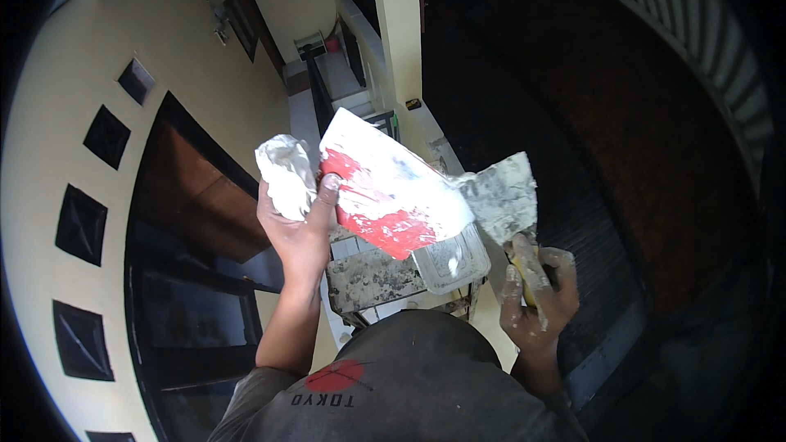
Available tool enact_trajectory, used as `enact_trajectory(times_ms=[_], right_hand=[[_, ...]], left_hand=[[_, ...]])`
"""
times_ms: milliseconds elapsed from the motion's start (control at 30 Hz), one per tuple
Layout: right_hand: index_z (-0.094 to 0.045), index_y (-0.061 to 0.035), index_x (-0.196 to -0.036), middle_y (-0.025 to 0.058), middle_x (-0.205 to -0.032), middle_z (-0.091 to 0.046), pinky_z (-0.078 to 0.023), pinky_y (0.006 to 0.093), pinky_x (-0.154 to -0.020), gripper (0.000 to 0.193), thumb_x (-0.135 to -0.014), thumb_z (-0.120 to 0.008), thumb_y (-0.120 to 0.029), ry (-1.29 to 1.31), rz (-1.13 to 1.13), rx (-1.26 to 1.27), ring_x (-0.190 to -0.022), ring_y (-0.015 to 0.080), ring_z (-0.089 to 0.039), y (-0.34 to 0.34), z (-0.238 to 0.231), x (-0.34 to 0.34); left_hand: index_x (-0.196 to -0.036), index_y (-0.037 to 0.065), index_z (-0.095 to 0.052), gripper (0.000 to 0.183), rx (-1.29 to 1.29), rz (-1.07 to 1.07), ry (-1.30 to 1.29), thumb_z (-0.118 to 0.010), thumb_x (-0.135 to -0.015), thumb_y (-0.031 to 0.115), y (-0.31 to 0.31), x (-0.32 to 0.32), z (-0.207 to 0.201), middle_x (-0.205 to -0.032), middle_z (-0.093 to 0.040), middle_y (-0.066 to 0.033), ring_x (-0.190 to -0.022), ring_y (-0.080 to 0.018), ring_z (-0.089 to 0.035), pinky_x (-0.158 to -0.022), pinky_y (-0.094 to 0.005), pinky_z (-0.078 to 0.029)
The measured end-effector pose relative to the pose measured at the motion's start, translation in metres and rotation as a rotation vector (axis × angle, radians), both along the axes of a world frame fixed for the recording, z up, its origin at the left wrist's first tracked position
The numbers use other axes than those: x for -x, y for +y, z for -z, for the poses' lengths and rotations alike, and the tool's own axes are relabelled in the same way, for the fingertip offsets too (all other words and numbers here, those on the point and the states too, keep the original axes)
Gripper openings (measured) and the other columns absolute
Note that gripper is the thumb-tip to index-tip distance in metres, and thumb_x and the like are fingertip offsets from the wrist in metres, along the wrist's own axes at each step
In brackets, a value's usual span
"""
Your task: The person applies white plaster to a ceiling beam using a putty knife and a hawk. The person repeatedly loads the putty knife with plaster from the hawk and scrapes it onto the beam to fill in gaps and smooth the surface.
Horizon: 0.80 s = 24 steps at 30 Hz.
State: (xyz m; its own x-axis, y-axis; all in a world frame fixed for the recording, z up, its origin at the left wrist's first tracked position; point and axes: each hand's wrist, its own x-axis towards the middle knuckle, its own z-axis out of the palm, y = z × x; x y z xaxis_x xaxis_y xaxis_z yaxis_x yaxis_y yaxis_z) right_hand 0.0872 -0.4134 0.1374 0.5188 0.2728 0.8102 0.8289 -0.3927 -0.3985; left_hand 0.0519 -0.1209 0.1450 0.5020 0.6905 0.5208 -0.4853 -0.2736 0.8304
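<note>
Board (pixel 396 195) (red, white-smeared) in left hand (pixel 296 233), scraper (pixel 503 198) in right hand (pixel 544 298)

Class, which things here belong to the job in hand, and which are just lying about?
Job:
red board smeared white
white lump
scraper
likely the tray

Lying about, apparently:
small dark object on the ledge
distant pink item
</note>
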Motion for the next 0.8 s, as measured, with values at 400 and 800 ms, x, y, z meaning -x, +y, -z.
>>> enact_trajectory(times_ms=[400, 800], right_hand=[[-0.068, 0.005, -0.127, 0.0188, -0.105, -0.069, -0.053, 0.0316, -0.08, 0.043, -0.084, -0.065, 0.006, 0.322, -0.035, -0.097, -0.089, 0.0238, -0.067, -0.023, 0.054, -0.03], [-0.066, 0.0037, -0.124, 0.0173, -0.113, -0.07, -0.053, 0.0339, -0.088, 0.046, -0.079, -0.073, 0.009, 0.468, 0.156, -0.058, -0.096, 0.0252, -0.067, -0.052, 0.09, -0.042]], left_hand=[[-0.134, -0.006, -0.056, 0.048, 0.303, -0.149, 0.195, -0.075, -0.09, -0.005, 0.05, 0.017, 0.071, -0.122, -0.068, -0.0117, -0.104, -0.0174, -0.068, -0.091, -0.0314, -0.055], [-0.139, -0.007, -0.051, 0.045, 0.441, -0.024, 0.267, -0.064, -0.097, -0.001, 0.074, 0.029, 0.103, -0.127, -0.065, -0.014, -0.111, -0.0217, -0.068, -0.096, -0.0371, -0.055]])
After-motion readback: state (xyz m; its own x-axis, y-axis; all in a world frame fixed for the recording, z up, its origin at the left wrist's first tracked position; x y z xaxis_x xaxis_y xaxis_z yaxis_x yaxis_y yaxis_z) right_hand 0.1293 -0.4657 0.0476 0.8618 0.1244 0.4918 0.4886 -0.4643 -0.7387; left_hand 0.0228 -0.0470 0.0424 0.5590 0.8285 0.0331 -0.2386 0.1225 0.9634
